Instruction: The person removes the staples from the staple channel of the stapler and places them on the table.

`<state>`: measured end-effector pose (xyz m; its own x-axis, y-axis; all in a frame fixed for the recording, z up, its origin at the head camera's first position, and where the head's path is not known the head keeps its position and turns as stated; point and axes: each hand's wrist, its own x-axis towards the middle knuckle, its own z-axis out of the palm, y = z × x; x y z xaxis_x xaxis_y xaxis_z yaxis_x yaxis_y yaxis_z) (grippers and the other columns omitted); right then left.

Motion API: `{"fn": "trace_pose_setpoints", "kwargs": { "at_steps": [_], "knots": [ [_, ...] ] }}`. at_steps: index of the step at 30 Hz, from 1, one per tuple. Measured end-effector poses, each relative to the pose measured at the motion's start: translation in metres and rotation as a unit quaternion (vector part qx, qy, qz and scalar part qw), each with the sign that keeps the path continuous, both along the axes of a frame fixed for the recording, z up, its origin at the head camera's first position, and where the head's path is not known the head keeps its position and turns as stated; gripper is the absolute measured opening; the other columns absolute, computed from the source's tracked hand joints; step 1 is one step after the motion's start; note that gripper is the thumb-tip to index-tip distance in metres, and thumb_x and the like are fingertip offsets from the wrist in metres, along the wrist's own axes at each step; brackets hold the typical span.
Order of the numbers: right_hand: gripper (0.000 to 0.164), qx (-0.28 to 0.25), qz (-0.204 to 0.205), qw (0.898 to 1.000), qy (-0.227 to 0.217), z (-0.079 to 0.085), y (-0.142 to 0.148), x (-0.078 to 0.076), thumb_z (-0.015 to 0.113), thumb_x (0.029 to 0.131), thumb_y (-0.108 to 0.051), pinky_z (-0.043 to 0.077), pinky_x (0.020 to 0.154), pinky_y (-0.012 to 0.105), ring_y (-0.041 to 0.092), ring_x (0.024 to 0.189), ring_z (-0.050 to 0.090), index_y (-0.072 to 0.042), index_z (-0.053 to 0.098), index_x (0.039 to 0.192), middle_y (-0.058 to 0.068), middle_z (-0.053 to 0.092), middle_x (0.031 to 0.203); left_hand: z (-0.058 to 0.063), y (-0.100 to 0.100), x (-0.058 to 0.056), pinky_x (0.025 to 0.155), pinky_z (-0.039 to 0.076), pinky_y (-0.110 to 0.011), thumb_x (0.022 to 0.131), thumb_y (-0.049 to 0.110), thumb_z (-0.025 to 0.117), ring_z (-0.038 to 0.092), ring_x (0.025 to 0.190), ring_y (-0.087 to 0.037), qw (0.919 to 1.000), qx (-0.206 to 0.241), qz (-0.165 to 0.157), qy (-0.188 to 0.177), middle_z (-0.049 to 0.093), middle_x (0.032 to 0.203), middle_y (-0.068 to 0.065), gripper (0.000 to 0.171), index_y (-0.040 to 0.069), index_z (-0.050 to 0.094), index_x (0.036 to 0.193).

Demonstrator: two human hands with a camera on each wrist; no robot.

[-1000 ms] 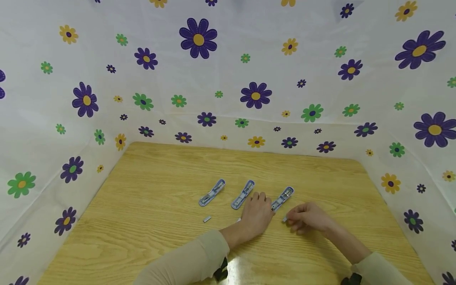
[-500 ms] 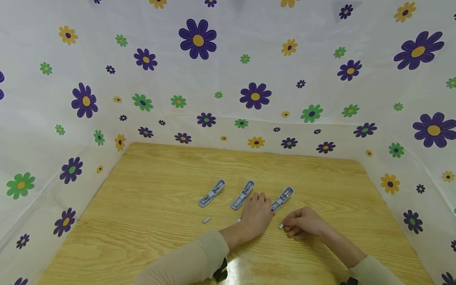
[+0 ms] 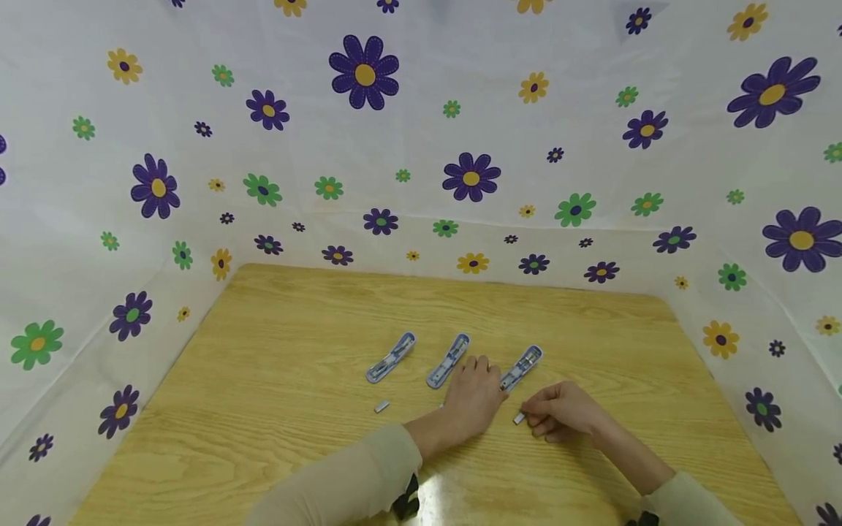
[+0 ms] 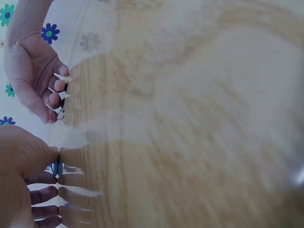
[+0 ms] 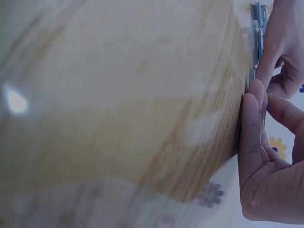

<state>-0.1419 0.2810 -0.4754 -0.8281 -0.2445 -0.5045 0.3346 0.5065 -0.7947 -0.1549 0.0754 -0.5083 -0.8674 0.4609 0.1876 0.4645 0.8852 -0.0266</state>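
Note:
Three slim blue-and-white mini staplers lie opened out on the wooden table: a left one [image 3: 391, 358], a middle one [image 3: 449, 361] and a right one [image 3: 522, 367]. My left hand [image 3: 475, 394] rests on the table and grips the near end of the right stapler, with the thumb beside it. Part of that end is covered by the hand. My right hand [image 3: 559, 413] pinches a small silver staple strip [image 3: 519, 418] between thumb and forefinger, just above or on the table. In the right wrist view, the fingertips [image 5: 255, 88] mostly cover the strip [image 5: 252, 74].
A second silver staple strip [image 3: 381, 406] lies below the left stapler. Another small silver piece [image 3: 442, 406] shows only partly beside my left wrist. The wooden table [image 3: 283, 314] is enclosed by white flower-patterned cloth [image 3: 414, 131] at the back and sides.
My right hand has drawn slightly toward me and left with the staple strip, whose angle has changed; it barely moves in the last half second. The left hand and the staplers stay put.

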Motion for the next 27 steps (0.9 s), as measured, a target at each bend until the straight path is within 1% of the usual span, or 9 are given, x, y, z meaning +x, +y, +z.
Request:
{"fn": "trace_pose_setpoints", "kwargs": {
  "at_steps": [6,9,13,16,18,20,22,24,27],
  "knots": [
    [0.031,0.010,-0.008,1.000,0.022,0.004,0.004,0.001,0.070,0.101,-0.026,0.062,0.064,0.030,0.011,0.072,0.076,0.004,0.075,0.110,-0.002,0.077,0.080,0.003,-0.003,0.002,0.084,0.053,-0.031,0.100,0.057,0.065,0.063,0.095,-0.016,0.9995,0.025,-0.015,-0.015,0.067,0.101,0.000,0.044,0.014,0.070,0.108],
    [0.036,-0.003,-0.013,0.999,0.047,0.005,0.006,0.000,0.069,0.102,-0.023,0.063,0.067,0.030,0.012,0.074,0.075,0.009,0.071,0.117,0.000,0.077,0.084,0.007,-0.009,0.003,0.087,0.053,-0.030,0.101,0.056,0.063,0.064,0.095,-0.016,0.9990,0.027,-0.030,-0.017,0.068,0.102,-0.001,0.044,0.013,0.070,0.111],
    [0.038,-0.010,0.002,0.995,0.101,0.009,0.005,-0.002,0.067,0.103,-0.020,0.060,0.066,0.028,0.012,0.075,0.071,0.013,0.067,0.122,0.003,0.075,0.090,0.013,-0.026,0.002,0.089,0.054,-0.029,0.102,0.053,0.064,0.065,0.098,-0.016,0.9972,0.046,-0.057,-0.016,0.069,0.105,0.000,0.042,0.014,0.069,0.115],
    [0.033,0.025,0.019,0.986,0.161,0.014,0.004,-0.003,0.069,0.102,-0.021,0.056,0.063,0.028,0.013,0.073,0.067,0.008,0.071,0.119,0.008,0.074,0.093,0.017,-0.045,0.001,0.092,0.056,-0.029,0.102,0.052,0.065,0.067,0.102,-0.015,0.9942,0.057,-0.089,-0.017,0.070,0.108,0.002,0.040,0.015,0.069,0.117],
    [0.029,0.055,0.023,0.978,0.200,0.017,0.003,-0.002,0.070,0.101,-0.022,0.056,0.062,0.027,0.014,0.073,0.068,0.003,0.073,0.115,0.011,0.074,0.096,0.020,-0.057,-0.002,0.095,0.056,-0.029,0.103,0.050,0.065,0.066,0.106,-0.014,0.9902,0.058,-0.123,-0.031,0.069,0.112,0.003,0.038,0.016,0.069,0.120],
    [0.026,0.097,0.025,0.964,0.246,0.021,0.003,-0.002,0.071,0.101,-0.024,0.055,0.063,0.026,0.014,0.077,0.068,-0.002,0.075,0.112,0.011,0.075,0.099,0.024,-0.070,-0.006,0.099,0.055,-0.030,0.104,0.048,0.063,0.066,0.112,-0.015,0.9850,0.054,-0.155,-0.054,0.069,0.119,0.002,0.039,0.016,0.069,0.124],
    [0.025,0.134,0.027,0.949,0.286,0.024,0.003,-0.001,0.072,0.101,-0.026,0.056,0.066,0.025,0.015,0.083,0.069,-0.004,0.075,0.113,0.010,0.076,0.102,0.027,-0.083,-0.010,0.103,0.055,-0.032,0.105,0.047,0.063,0.065,0.117,-0.016,0.9793,0.050,-0.180,-0.077,0.068,0.125,0.001,0.040,0.015,0.067,0.128],
    [0.027,0.166,0.033,0.928,0.332,0.027,0.004,0.000,0.072,0.101,-0.026,0.058,0.071,0.028,0.019,0.090,0.071,-0.004,0.074,0.115,0.010,0.077,0.105,0.032,-0.096,-0.014,0.107,0.053,-0.035,0.105,0.047,0.062,0.064,0.123,-0.019,0.9751,0.055,-0.191,-0.098,0.068,0.130,-0.001,0.043,0.014,0.065,0.133],
    [0.032,0.190,0.045,0.902,0.384,0.031,0.007,0.000,0.073,0.100,-0.025,0.061,0.081,0.040,0.029,0.099,0.073,-0.001,0.072,0.122,0.014,0.076,0.112,0.038,-0.117,-0.018,0.114,0.051,-0.040,0.104,0.050,0.063,0.061,0.133,-0.023,0.9740,0.063,-0.187,-0.111,0.066,0.139,-0.003,0.052,0.013,0.062,0.140]
  ]
}}
